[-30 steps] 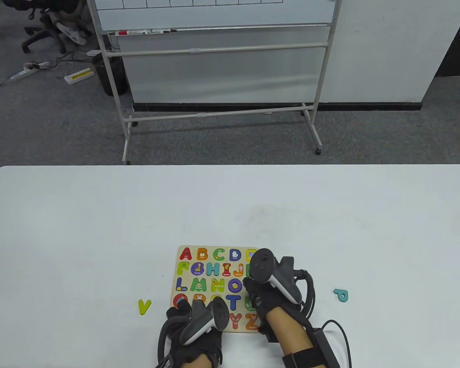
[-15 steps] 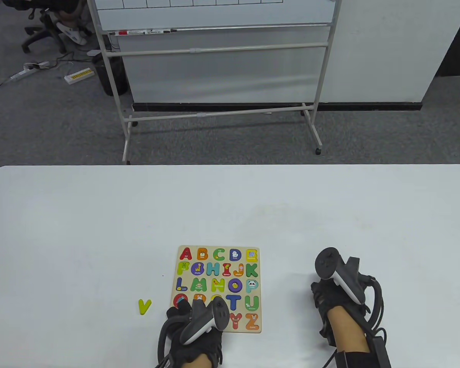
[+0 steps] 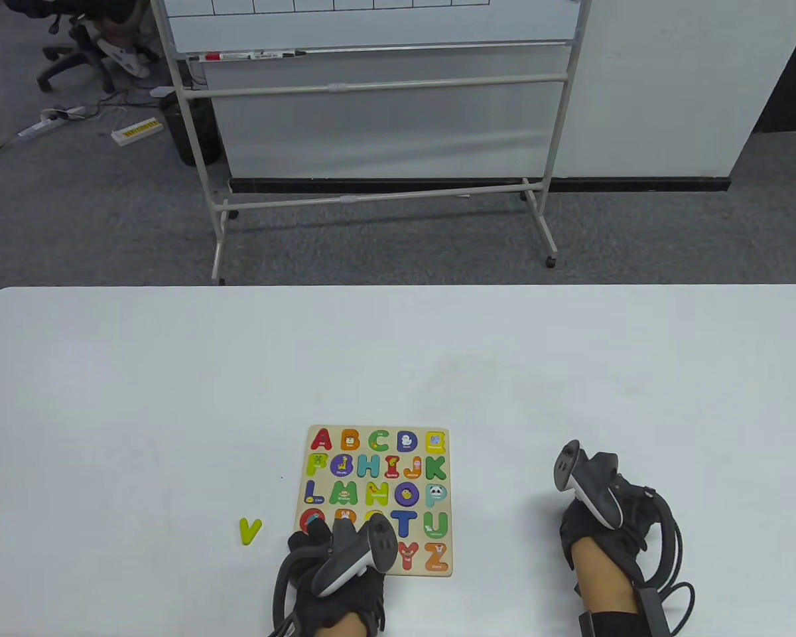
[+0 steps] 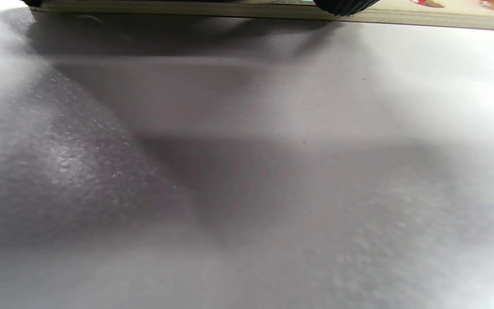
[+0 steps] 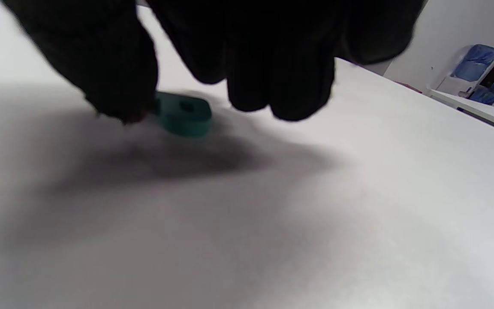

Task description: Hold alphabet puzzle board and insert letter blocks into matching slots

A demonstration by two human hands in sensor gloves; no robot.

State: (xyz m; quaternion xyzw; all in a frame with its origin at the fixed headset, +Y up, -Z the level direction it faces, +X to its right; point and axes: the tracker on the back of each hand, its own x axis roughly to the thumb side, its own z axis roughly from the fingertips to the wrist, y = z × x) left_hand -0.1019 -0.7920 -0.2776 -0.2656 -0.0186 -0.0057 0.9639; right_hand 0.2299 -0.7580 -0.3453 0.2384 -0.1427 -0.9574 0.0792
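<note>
L hand is pressing puzzle board corner, grip state unclear; R hand fingers are touching teal P on worktop, not clamped.

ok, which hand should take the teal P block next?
Right. The right hand is already over the teal P block, which lies on the table, with one finger at its edge. The left hand rests on the near edge of the alphabet puzzle board, steadying it.

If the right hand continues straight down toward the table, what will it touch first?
Most likely the teal letter block lying on the table: the right hand's fingers hang right over it, one apparently touching its edge already.
</note>
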